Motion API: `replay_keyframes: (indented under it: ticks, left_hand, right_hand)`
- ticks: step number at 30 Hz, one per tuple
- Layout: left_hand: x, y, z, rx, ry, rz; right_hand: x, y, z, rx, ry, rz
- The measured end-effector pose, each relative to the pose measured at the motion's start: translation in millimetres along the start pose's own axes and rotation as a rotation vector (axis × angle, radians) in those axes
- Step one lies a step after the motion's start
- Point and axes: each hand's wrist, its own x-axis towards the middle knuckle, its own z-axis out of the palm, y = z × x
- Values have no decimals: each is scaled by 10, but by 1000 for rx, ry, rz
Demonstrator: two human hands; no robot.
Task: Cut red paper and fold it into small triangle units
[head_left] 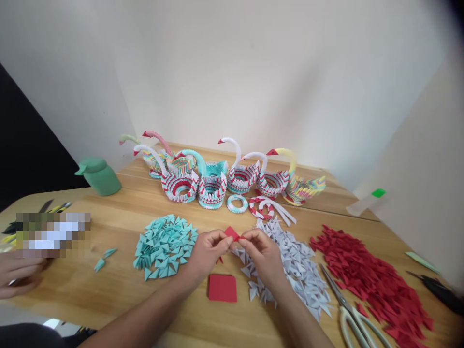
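Grip first: what do the hands have?
— The left hand (207, 251) and the right hand (261, 251) each pinch the same small red paper piece (232, 234) between thumb and fingertips. Both are clenched on it, in the air just behind the red paper stack (222, 288) that lies on the counter (119, 290).

How will it handle?
— Very light and thin, I'd judge, and soft enough to crease at a touch. It is best taken by its edges and corners with the fingertips; a hard squeeze would leave a stray fold.

Around the stack?
— Teal folded triangles (166, 246) to its left, white ones (290, 261) to its right, red ones (369, 275) and scissors (348, 309) further right, paper swans (217, 174) well behind. Another person's hand (18, 275) rests far left.

Any writing?
— None legible; a pixelated patch far left of the stack hides whatever is there.
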Motion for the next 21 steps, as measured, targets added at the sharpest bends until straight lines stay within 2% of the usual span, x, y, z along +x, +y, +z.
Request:
replay_keyframes:
  ticks: [3,9,21]
  left_hand:
    - [4,13,-4,0,-11,-13]
    - [0,-28,-10,9,-48,-8]
    - [-9,-84,29,-1,-69,-5]
  right_hand:
    - [2,3,-5,-4,-15,4]
    - [2,1,19,131,-24,10]
    - [-23,26,91,129,70,25]
